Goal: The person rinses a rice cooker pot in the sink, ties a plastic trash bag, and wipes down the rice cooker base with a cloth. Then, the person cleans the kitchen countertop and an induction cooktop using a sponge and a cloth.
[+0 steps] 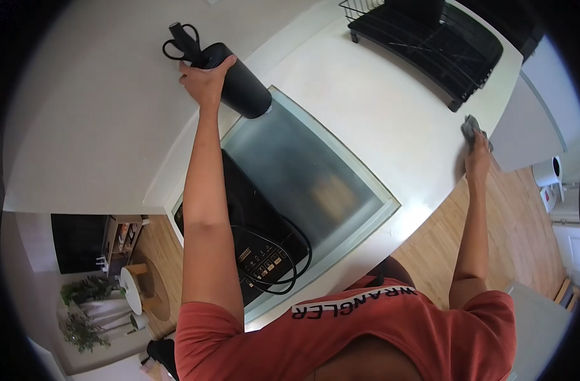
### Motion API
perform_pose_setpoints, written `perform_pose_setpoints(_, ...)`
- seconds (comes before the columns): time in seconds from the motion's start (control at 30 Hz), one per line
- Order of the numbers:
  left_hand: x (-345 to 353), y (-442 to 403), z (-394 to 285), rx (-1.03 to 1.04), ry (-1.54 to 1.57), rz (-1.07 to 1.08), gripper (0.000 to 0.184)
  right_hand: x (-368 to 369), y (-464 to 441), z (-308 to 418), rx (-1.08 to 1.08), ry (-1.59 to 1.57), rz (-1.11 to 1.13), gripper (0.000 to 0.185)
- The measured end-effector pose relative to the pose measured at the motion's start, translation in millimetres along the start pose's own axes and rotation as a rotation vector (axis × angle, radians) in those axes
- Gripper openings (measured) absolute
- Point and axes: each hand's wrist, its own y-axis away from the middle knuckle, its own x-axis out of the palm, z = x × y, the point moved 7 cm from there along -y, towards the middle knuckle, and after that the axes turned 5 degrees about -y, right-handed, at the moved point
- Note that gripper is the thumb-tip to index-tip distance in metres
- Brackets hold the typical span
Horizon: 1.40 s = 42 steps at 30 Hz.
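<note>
My left hand (pixel 205 81) is wrapped round the upper part of a black cylindrical knife holder (pixel 247 86). Black-handled scissors (pixel 183 43) stick out of its top. The holder leans over the far corner of a glass panel (pixel 290 155) set on the counter; whether its base touches the glass I cannot tell. Over at the counter's right edge, my right hand (pixel 478 164) is closed on a crumpled grey cloth (pixel 473 129) against the white surface.
A black induction cooktop (pixel 264 222) with a looped black cord (pixel 310 244) lies on the glass beneath my left arm. At the back right stands a black dish rack (pixel 423 47). The white counter (pixel 366 108) ends at its right edge above a wooden floor (pixel 442 235).
</note>
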Motion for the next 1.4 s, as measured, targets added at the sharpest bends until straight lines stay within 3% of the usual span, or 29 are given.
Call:
perform_pose_setpoints(0.03,0,-3,4,-0.013,-0.003,-0.017,0.124,-8,-11,26,-0.02,-0.008,-0.003,0.04)
perform_pose_setpoints(0.07,0,-6,6,-0.018,0.002,-0.041,0.122,-4,-16,58,0.285,-0.511,0.157,0.042)
perform_pose_setpoints(0.13,-4,-6,13,-0.018,-0.01,-0.053,0.119,21,4,142,-0.126,-0.749,0.322,0.046)
perform_pose_setpoints(0.17,-12,-8,18,-0.028,0.04,-0.069,0.118,33,21,196,-0.205,-0.602,0.759,0.047)
perform_pose_setpoints(0.23,-35,-11,27,-0.062,0.113,-0.111,0.116,49,72,273,-1.043,-0.724,0.771,0.031)
perform_pose_setpoints(0.27,-49,-12,30,-0.079,0.132,-0.102,0.116,64,90,295,-1.14,-0.687,0.806,0.035)
perform_pose_setpoints(0.37,-91,-18,41,-0.098,0.229,-0.084,0.11,102,89,363,-1.282,-0.71,0.757,0.036)
perform_pose_setpoints(0.47,-135,-10,14,-0.115,0.323,-0.076,0.092,156,85,445,-1.342,-0.638,0.684,0.04)
perform_pose_setpoints(0.63,-154,-2,-18,-0.04,0.277,-0.045,0.085,231,42,536,-1.2,-0.575,0.644,0.039)
perform_pose_setpoints(0.77,-145,6,-21,-0.067,0.37,-0.017,0.08,252,-18,511,-1.033,-0.624,0.684,0.034)
perform_pose_setpoints(0.83,-142,12,-30,-0.068,0.332,-0.034,0.08,256,-53,476,-0.9,-0.425,0.595,0.035)
perform_pose_setpoints(1.03,-103,28,-70,0.033,0.471,0.052,0.087,259,-141,344,-0.289,-0.094,0.462,0.05)
perform_pose_setpoints(1.23,-27,49,-127,0.209,0.471,0.161,0.104,173,-83,245,-0.239,-0.037,0.431,0.051)
perform_pose_setpoints(1.3,-4,67,-165,0.222,0.554,0.309,0.11,141,-49,212,-0.251,-0.035,0.42,0.051)
perform_pose_setpoints(1.4,27,82,-199,0.318,0.482,0.257,0.113,87,-4,158,-0.268,-0.04,0.308,0.05)
